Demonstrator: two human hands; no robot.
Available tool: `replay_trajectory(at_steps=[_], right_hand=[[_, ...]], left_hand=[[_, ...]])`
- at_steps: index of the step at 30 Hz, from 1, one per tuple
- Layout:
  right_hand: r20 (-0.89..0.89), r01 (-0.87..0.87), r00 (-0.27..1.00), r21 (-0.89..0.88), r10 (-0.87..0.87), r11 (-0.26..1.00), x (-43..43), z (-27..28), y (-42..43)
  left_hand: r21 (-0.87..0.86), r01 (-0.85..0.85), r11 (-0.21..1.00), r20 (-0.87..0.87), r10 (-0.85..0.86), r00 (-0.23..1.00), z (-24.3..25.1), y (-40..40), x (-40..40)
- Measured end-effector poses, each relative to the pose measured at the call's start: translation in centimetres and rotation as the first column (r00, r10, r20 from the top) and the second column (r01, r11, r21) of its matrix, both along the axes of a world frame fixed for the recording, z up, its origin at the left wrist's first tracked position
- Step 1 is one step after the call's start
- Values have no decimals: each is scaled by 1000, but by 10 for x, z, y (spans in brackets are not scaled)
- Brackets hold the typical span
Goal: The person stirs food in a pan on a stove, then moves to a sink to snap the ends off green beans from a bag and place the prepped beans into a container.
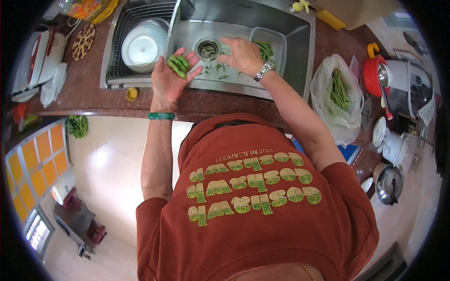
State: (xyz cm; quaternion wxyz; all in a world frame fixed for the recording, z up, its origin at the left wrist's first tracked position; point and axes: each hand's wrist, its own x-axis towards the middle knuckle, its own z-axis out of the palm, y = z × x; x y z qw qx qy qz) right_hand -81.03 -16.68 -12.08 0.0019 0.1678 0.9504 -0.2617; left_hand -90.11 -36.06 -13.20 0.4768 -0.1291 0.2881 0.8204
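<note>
Palm up at the sink's front edge, my left hand (174,75) carries several short green bean pieces (178,66) on its loosely spread fingers. A green bangle is on that wrist. My right hand (242,54) hovers over the basin, fingers apart, with nothing visible between them. It lies between the drain (207,49) and a clear plastic container (280,47), which holds green bean pieces (263,49) and is partly covered by the hand. Small green scraps (220,66) lie on the wet floor of the steel sink (239,83) below the drain.
Left of the basin, a wire rack (117,52) holds white bowls (142,49). A yellow cap (132,94) lies on the stone counter (88,91). On the right are an open plastic bag (320,91) of long green beans (339,91), a red pan (371,77) and a white pot (393,149).
</note>
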Motion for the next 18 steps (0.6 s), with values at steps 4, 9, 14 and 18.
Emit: replay_trajectory(at_steps=[4,9,14,18], right_hand=[[-166,51,984,-95,-66,994,39,-22,10],[-187,324,847,-560,-498,762,110,2,30],[11,420,839,-647,-543,636,194,17,63],[5,451,776,-703,-631,549,240,18,68]], left_hand=[[16,155,988,-21,-155,988,-13,29,-1],[149,431,890,-53,-428,902,-26,97,20],[-90,474,876,-10,-476,879,-30,159,48],[-233,474,849,-97,-505,858,-51,178,60]])
